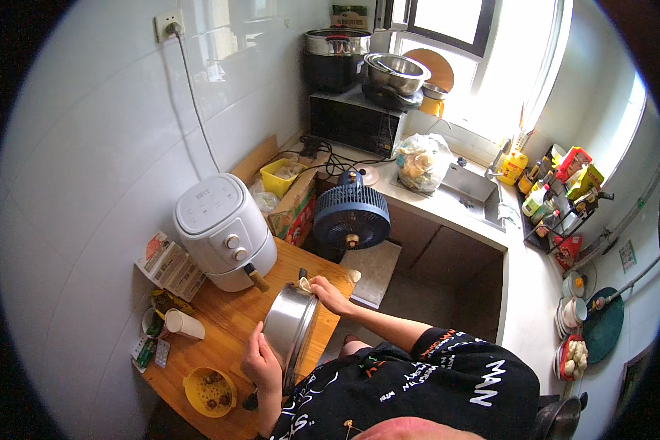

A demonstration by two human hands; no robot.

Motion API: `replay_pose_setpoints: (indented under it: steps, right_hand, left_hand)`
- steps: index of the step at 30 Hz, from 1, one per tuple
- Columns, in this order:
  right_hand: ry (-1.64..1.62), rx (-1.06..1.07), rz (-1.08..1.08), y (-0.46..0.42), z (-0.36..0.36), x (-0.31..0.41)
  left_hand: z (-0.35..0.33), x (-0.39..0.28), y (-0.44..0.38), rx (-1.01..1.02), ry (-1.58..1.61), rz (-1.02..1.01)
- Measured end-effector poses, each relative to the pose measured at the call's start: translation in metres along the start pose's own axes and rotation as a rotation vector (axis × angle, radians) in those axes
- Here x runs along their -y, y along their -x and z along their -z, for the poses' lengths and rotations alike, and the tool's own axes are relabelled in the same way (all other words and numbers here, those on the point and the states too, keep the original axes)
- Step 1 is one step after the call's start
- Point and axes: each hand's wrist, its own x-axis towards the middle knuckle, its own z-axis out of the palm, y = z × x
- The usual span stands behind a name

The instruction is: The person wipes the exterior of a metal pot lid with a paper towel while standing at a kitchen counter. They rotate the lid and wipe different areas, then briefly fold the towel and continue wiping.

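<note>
A stainless steel pot [286,316] is tipped on its side over the wooden table, its rim facing my body. My left hand [262,355] braces the pot's near side, palm against the metal and fingers extended. At the far end, my right hand [329,294] pinches a small off-white cloth [304,284] against the pot's edge, beside a black handle [303,273]. A second dark handle [250,401] shows below my left wrist. The pot's inside is hidden from view.
On the wooden table [225,341] stand a white air fryer [223,225], a white cup [185,323] and a yellow bowl [211,391] with dark residue. A blue fan [352,217] is beyond the table. A filled plastic bag [422,162] sits beside the sink [470,192].
</note>
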Motion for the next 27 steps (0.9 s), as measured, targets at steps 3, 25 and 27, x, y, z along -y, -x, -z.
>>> replay_pose_setpoints:
  steps: [3, 25, 27]
  right_hand:
    - [0.185, 0.037, 0.261, 0.007, -0.002, 0.047]
    - [-0.025, 0.312, -0.161, -0.016, -0.002, 0.071]
    - [-0.118, 0.236, -0.150, -0.019, 0.001, 0.040]
  left_hand:
    - [0.002, -0.004, 0.000, 0.004, -0.018, 0.006]
    - [0.003, 0.015, 0.010, -0.030, -0.029, 0.005]
    - [0.000, 0.017, 0.011, -0.039, -0.041, -0.006]
